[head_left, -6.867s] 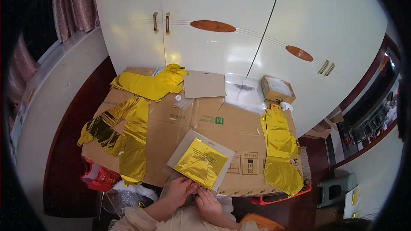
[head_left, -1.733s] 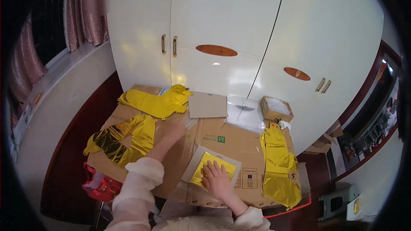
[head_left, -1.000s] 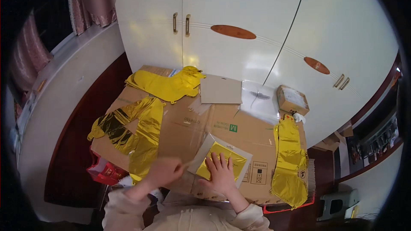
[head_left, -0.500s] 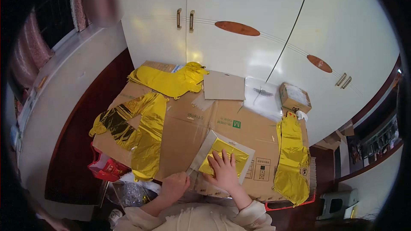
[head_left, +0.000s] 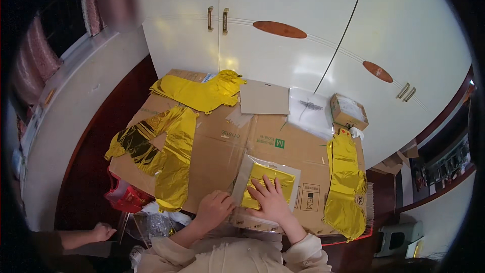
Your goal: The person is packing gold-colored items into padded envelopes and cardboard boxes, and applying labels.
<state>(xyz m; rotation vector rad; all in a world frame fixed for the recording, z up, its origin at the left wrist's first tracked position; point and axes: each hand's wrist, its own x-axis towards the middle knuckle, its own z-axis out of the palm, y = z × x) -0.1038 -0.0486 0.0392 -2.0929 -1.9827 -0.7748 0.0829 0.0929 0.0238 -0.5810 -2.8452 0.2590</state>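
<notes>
A folded gold foil balloon [head_left: 256, 176] lies on a pale backing card in a clear plastic bag [head_left: 239, 192], near the front of the cardboard. My right hand [head_left: 270, 203] rests flat on it, fingers spread, covering part of the foil. At the bag's left edge is my left hand [head_left: 214, 209], its fingers curled and closed on the plastic; the fingertips are partly hidden. Unfolded flat gold foil balloons lie around: a large bent one [head_left: 174, 167] on the left, another [head_left: 194, 93] at the far left, and a long one [head_left: 346, 187] on the right.
Flattened cardboard [head_left: 217, 144] covers the work surface. Behind lie a grey card [head_left: 264, 98], clear plastic sleeves [head_left: 309, 111] and a small carton [head_left: 348, 111], against white cabinets [head_left: 283, 0]. A red bag [head_left: 126, 197] hangs at left. Another person's hand [head_left: 103, 232] reaches in at lower left.
My left hand has moved slightly right and up along the bag's edge. The bag has turned a little straighter under my right hand. Another person's hand has come in at lower left.
</notes>
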